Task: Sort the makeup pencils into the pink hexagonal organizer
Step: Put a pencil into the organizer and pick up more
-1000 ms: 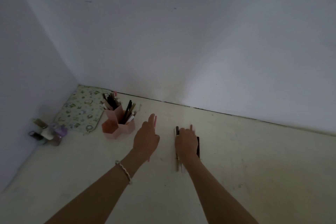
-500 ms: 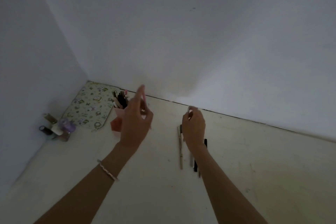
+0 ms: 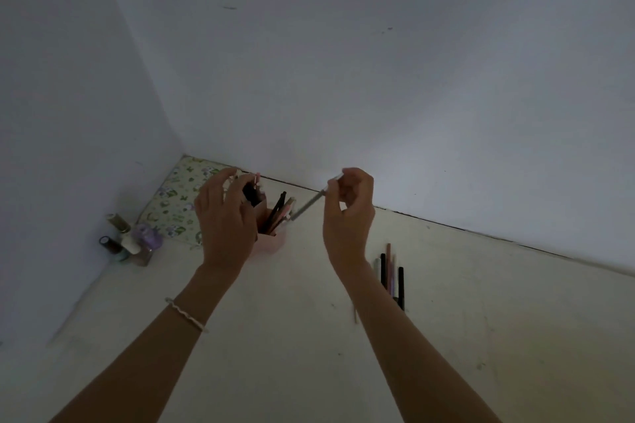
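Note:
The pink hexagonal organizer (image 3: 275, 244) stands on the pale floor near the corner, with several pencils upright in it. My left hand (image 3: 223, 220) covers its left side and its fingers curl round a pink pencil (image 3: 256, 178), whose tip shows above the compartments. My right hand (image 3: 348, 213) pinches a slim grey pencil (image 3: 307, 205). That pencil slants down to the left, its lower end right at the organizer's right rim. Several loose pencils (image 3: 390, 275), black and pink, lie side by side on the floor by my right forearm.
A floral pouch (image 3: 175, 206) lies flat in the corner behind the organizer. Several small nail-polish bottles (image 3: 132, 240) stand against the left wall. Plain walls close off the left and the back.
Both hands lifted off the row of pencils on the floor and moved left to the organizer, the left carrying the pink pencil, the right the grey one.

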{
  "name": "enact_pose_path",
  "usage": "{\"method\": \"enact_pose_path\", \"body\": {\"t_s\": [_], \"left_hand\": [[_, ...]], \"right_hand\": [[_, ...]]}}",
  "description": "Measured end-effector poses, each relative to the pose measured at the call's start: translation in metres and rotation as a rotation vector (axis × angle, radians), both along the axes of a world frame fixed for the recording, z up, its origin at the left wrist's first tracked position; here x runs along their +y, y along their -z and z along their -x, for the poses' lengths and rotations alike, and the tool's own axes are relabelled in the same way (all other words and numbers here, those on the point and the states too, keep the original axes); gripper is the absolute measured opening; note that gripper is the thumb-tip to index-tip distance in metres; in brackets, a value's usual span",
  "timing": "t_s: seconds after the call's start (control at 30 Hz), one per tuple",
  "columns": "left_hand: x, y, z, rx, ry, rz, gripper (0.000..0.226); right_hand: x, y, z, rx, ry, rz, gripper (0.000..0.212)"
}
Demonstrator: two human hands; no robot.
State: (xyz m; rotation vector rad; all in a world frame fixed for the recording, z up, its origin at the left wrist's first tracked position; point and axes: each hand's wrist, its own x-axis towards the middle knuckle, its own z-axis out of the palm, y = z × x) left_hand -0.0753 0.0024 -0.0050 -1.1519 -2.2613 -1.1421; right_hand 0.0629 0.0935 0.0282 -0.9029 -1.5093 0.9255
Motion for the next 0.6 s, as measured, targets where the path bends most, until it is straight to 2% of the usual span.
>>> {"method": "enact_pose_path", "body": {"t_s": [0.1, 0.2, 0.27, 0.3, 0.37, 0.43, 0.6], "left_hand": [[-0.003, -0.011, 0.000, -0.069, -0.003, -0.020, 0.044], [-0.004, -0.016, -0.003, -0.121, 0.052, -0.046, 0.040], [-0.002, -0.017, -0.009, -0.140, 0.080, -0.056, 0.033], [-0.001, -0.017, -0.015, -0.146, 0.099, -0.065, 0.027], [0.002, -0.013, -0.033, -0.160, 0.174, -0.070, 0.015], [0.009, -0.003, -0.061, -0.213, 0.251, 0.016, 0.015], [0.040, 0.042, -0.138, -0.405, 0.351, 0.495, 0.022]], "right_hand": [[-0.010, 0.001, 0.018, -0.046, -0.055, -0.051, 0.020], [-0.017, 0.017, 0.025, -0.249, -0.174, -0.125, 0.013], [-0.020, 0.028, 0.024, -0.384, -0.214, -0.278, 0.009], [-0.020, 0.032, 0.021, -0.411, -0.201, -0.339, 0.011], [-0.014, 0.035, 0.011, -0.386, -0.116, -0.331, 0.017], [-0.003, 0.033, -0.006, -0.336, 0.010, -0.253, 0.021], [0.024, 0.032, -0.060, -0.295, 0.156, -0.038, 0.028]]}}
